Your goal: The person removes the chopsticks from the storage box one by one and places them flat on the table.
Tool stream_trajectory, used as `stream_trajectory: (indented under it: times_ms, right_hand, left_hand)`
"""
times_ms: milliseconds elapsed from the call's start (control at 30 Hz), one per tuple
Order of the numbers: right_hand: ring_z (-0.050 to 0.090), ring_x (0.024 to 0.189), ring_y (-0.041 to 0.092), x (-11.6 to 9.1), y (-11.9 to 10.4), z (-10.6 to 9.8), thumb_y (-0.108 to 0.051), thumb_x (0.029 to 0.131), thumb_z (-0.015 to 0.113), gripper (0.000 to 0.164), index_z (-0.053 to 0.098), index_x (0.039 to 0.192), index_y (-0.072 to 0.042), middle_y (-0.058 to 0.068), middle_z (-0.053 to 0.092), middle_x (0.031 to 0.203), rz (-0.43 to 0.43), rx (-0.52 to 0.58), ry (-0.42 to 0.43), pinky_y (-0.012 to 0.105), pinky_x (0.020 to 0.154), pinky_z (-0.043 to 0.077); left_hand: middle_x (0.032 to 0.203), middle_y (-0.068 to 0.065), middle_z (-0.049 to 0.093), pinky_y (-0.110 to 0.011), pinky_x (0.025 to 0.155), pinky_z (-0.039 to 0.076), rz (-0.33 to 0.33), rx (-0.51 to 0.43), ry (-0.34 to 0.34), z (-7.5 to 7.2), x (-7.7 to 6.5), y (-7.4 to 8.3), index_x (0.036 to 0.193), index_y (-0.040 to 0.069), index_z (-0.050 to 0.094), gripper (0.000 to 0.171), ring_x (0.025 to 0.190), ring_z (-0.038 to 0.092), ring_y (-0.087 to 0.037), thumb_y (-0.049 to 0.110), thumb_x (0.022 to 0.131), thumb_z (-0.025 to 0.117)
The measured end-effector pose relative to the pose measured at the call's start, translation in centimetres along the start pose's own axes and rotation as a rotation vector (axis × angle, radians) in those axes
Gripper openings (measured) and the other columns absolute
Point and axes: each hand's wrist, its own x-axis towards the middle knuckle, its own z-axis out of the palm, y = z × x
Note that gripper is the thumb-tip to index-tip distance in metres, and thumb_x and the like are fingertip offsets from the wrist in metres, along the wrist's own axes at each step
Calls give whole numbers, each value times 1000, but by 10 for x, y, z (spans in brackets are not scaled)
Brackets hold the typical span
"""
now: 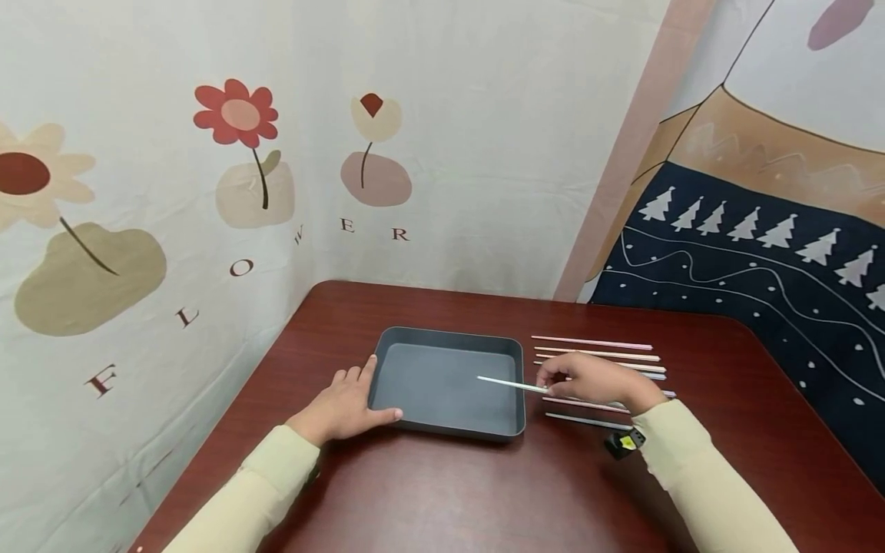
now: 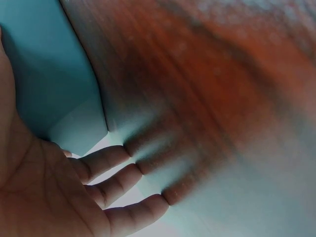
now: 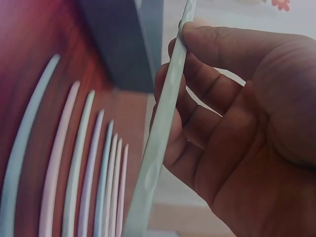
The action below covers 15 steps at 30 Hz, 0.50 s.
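A dark grey rectangular tray (image 1: pixel 442 384) lies on the table, nothing lying in it. My left hand (image 1: pixel 342 405) rests against its left side, fingers spread along the outer wall and thumb at the near left corner. The left wrist view shows these fingers (image 2: pixel 111 190) extended beside the tray's corner. Between thumb and fingertips, my right hand (image 1: pixel 598 380) pinches a pale green chopstick (image 3: pixel 160 123). Its thin end reaches over the tray's right rim. Several pastel chopsticks (image 1: pixel 591 342) lie roughly parallel to the right of the tray, some partly hidden beneath the right hand.
The reddish-brown wooden table (image 1: pixel 442 499) is backed by a pale flower-printed curtain (image 1: pixel 484 153). At the right hangs a dark blue cloth (image 1: pixel 747 261) with white trees. A small black device (image 1: pixel 624 443) sits at the right wrist.
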Motion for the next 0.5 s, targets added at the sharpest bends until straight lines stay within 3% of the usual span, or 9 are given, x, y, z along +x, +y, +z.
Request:
stream_trajectory:
  times_ms: [233, 500]
  right_hand:
    - [57, 82, 11, -36, 17, -3, -7, 97, 63, 10, 69, 99, -15, -1, 65, 91, 41, 14, 9, 30, 73, 49]
    - [53, 78, 8, -73, 34, 0, -6, 97, 62, 9, 67, 96, -13, -5, 60, 86, 75, 66, 13, 28, 69, 45]
  left_hand:
    - [143, -28, 42, -53, 95, 45, 16, -3, -2, 0, 0, 0, 155, -6, 17, 122, 127, 39, -45, 78, 78, 60]
    - [145, -30, 40, -54, 99, 42, 29, -11, 5, -1, 0, -1, 155, -6, 16, 121, 130, 37, -49, 77, 79, 60]
